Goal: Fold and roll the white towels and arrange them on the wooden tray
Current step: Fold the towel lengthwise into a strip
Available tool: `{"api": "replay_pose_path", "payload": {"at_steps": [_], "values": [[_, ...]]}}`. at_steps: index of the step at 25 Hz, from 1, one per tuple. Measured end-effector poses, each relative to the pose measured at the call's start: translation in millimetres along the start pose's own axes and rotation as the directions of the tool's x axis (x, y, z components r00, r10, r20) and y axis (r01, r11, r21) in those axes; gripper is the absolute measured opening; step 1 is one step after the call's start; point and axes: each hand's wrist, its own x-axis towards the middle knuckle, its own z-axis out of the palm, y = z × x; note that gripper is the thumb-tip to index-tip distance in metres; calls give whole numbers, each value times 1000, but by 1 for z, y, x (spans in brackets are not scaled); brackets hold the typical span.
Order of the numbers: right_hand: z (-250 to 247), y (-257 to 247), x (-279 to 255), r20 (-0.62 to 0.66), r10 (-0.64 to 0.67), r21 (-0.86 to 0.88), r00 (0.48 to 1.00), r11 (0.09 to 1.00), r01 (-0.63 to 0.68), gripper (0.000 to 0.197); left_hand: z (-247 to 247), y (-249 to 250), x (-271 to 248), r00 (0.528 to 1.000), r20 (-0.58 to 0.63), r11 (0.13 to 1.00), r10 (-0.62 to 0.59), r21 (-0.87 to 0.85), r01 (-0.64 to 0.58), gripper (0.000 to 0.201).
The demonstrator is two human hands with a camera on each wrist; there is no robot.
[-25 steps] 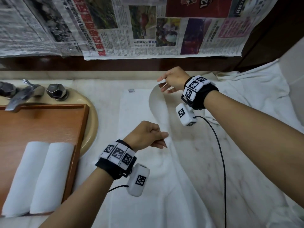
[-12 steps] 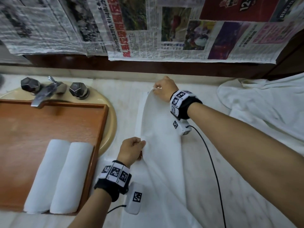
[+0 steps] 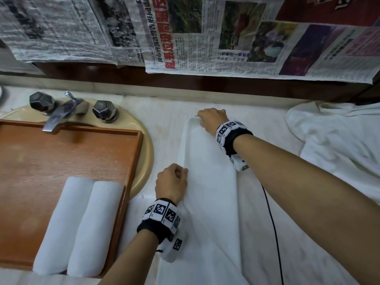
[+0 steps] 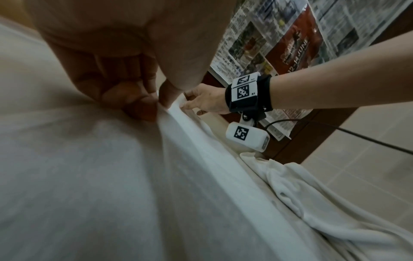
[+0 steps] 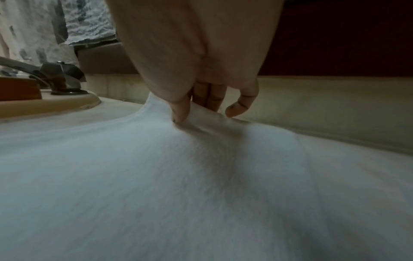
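Note:
A white towel (image 3: 207,171) lies lengthwise on the marble counter, folded over along its length. My right hand (image 3: 207,120) pinches its far corner between thumb and fingers (image 5: 178,113), low against the counter. My left hand (image 3: 174,177) pinches the towel's left edge (image 4: 165,109) nearer to me, fingers curled. The wooden tray (image 3: 67,161) sits over the sink at the left and holds two rolled white towels (image 3: 82,227) side by side at its near right corner.
A heap of loose white towels (image 3: 333,140) lies at the right. The tap and two dark knobs (image 3: 61,110) stand behind the tray on the beige basin rim (image 3: 146,153). Newspaper (image 3: 185,33) covers the wall. A black cable (image 3: 271,223) runs from my right wrist.
Both hands carried the lifted towel edge leftward and down, laying that half over the other. The towel now lies flat and narrower, with both hands low on it.

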Motion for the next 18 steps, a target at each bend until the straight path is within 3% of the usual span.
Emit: {"api": "replay_pose_path", "payload": {"at_steps": [5,13,18], "values": [[0,-1,7,-9,40,55,999,998,-39,29,5,-6,0,1000,-15,1000,12,-16,-12,22],[1,-9,10,-26,54,-10,998,998,-54,28,7,-5,9,997,-26,997,-76,21,77,25],[3,-18,-7,-22,37,-76,999,996,-38,43,7,4,16,988,-28,982,-153,110,155,25]]}}
